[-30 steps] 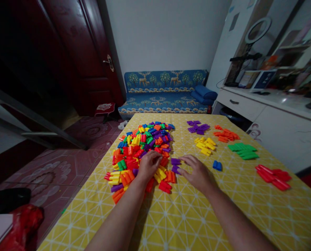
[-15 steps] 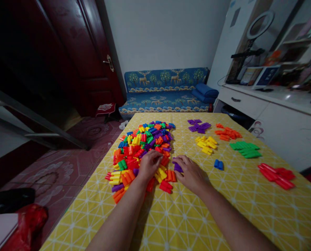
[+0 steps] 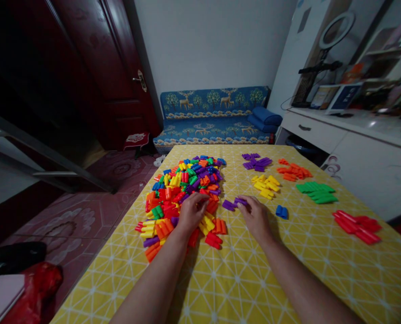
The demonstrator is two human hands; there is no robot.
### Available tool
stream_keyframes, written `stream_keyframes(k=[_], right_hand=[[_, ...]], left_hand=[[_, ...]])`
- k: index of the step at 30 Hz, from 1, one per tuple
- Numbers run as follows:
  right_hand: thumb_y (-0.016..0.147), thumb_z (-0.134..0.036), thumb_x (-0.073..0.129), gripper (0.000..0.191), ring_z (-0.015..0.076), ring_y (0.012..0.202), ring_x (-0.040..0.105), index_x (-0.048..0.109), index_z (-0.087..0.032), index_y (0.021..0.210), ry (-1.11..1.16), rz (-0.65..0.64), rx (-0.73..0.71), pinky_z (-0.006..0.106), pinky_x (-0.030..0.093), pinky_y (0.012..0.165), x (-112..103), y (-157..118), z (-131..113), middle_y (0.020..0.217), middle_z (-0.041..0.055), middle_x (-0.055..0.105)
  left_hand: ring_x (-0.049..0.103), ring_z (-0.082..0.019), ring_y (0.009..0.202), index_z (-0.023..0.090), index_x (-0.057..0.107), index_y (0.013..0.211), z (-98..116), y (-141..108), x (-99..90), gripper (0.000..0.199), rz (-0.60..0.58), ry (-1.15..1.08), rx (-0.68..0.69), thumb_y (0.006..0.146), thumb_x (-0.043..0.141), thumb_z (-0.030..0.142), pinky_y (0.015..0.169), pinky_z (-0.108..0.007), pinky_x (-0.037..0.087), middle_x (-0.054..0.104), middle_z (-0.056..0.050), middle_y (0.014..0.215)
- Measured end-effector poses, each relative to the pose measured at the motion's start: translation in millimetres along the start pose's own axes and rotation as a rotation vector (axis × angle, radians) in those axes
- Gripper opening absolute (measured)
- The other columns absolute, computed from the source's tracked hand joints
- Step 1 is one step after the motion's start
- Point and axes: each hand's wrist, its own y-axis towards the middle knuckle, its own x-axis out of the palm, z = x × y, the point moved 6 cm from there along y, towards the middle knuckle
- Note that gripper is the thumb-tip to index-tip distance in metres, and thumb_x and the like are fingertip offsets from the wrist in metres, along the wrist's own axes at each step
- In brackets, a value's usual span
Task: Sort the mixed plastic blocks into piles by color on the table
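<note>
My right hand (image 3: 254, 218) is narrow, its thumb and fingertips closed on the right end of a purple block (image 3: 240, 201), low over the yellow tablecloth (image 3: 237, 279). A second purple block (image 3: 228, 205) lies at that block's left end, in the gap between my hands; I cannot tell whether the two are joined.

My left hand (image 3: 191, 215) is over the right side of the mixed pile (image 3: 173, 181) of plastic building blocks, fingers curled and the thumb a small gap from them. I cannot tell whether it has a piece between its fingertips. Near its wrist, at the pile's near right edge, are a red block (image 3: 214, 240) and an orange block (image 3: 221, 226), with yellow blocks (image 3: 206, 223) just beside them.

Beyond my right hand sit groups of one colour each: a purple group (image 3: 257, 164) at the far side, then a yellow group (image 3: 266, 186) nearer me. Farther right are an orange group (image 3: 295, 172), a green group (image 3: 317, 192) and a red group (image 3: 356, 227). A blue piece (image 3: 281, 212) lies between the yellow and red ones, well apart from the pile.
</note>
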Motion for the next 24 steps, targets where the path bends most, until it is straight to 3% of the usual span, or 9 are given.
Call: stream_keyframes(k=[4, 7, 11, 14, 17, 20, 24], right_hand=[[0.082, -0.021, 0.056, 0.033, 0.0221, 0.102, 0.066, 0.063, -0.026, 0.113, -0.002, -0.058, 0.007, 0.037, 0.054, 0.087, 10, -1, 9, 0.113, 0.0080, 0.068], [0.082, -0.018, 0.053, 0.036, 0.0215, 0.098, 0.068, 0.061, -0.028, 0.116, 0.044, -0.078, 0.076, 0.036, 0.056, 0.084, 16, -1, 22, 0.111, 0.0067, 0.070], [0.079, -0.012, 0.052, 0.038, 0.0212, 0.100, 0.067, 0.061, -0.026, 0.113, 0.012, -0.048, 0.047, 0.035, 0.056, 0.085, 13, -1, 19, 0.111, 0.0069, 0.069], [0.072, -0.003, 0.048, 0.048, 0.0201, 0.100, 0.066, 0.061, -0.025, 0.113, -0.043, -0.022, 0.016, 0.034, 0.055, 0.087, 10, -1, 13, 0.112, 0.0070, 0.067], [0.071, -0.001, 0.050, 0.050, 0.0206, 0.102, 0.065, 0.062, -0.026, 0.113, -0.095, -0.057, -0.025, 0.034, 0.053, 0.092, 11, -2, 8, 0.111, 0.0063, 0.067], [0.076, -0.005, 0.052, 0.039, 0.0206, 0.099, 0.065, 0.065, -0.026, 0.106, -0.136, -0.076, -0.044, 0.034, 0.052, 0.090, 12, -1, 7, 0.105, 0.0055, 0.069], [0.082, -0.015, 0.053, 0.022, 0.0194, 0.090, 0.066, 0.066, -0.025, 0.096, -0.090, -0.033, 0.010, 0.032, 0.053, 0.083, 7, 0, 9, 0.096, 0.0050, 0.071]], left_hand=[[0.066, -0.016, 0.083, 0.015, 0.066, 0.108, 4, 0, -6.2, 0.022, 0.056, 0.025, 0.016, 0.088, 0.057, 0.017, 0.074, -0.026, 0.052, 0.068, -0.008, 0.098], [0.065, -0.019, 0.095, 0.017, 0.066, 0.111, 20, 4, -10.2, 0.022, 0.020, 0.131, 0.052, 0.092, 0.055, 0.022, 0.083, -0.030, 0.052, 0.067, -0.010, 0.107], [0.061, -0.023, 0.104, 0.021, 0.069, 0.108, 52, 13, 3.0, 0.022, -0.210, 0.382, 0.076, 0.091, 0.057, 0.025, 0.091, -0.037, 0.049, 0.069, -0.009, 0.110], [0.057, -0.026, 0.112, 0.023, 0.065, 0.119, 68, 16, 28.1, 0.035, -0.419, 0.521, 0.056, 0.085, 0.062, 0.020, 0.096, -0.040, 0.047, 0.065, -0.009, 0.120], [0.055, -0.026, 0.119, 0.021, 0.057, 0.130, 72, 14, 55.4, 0.045, -0.530, 0.573, 0.064, 0.085, 0.057, 0.016, 0.099, -0.039, 0.046, 0.061, -0.011, 0.127], [0.059, -0.024, 0.112, 0.021, 0.058, 0.127, 64, 12, 72.7, 0.040, -0.537, 0.592, 0.011, 0.089, 0.048, 0.013, 0.095, -0.036, 0.047, 0.064, -0.010, 0.121], [0.062, -0.023, 0.107, 0.023, 0.060, 0.125, 49, 12, 75.5, 0.036, -0.418, 0.552, -0.051, 0.090, 0.051, 0.016, 0.093, -0.035, 0.047, 0.068, -0.008, 0.115]])
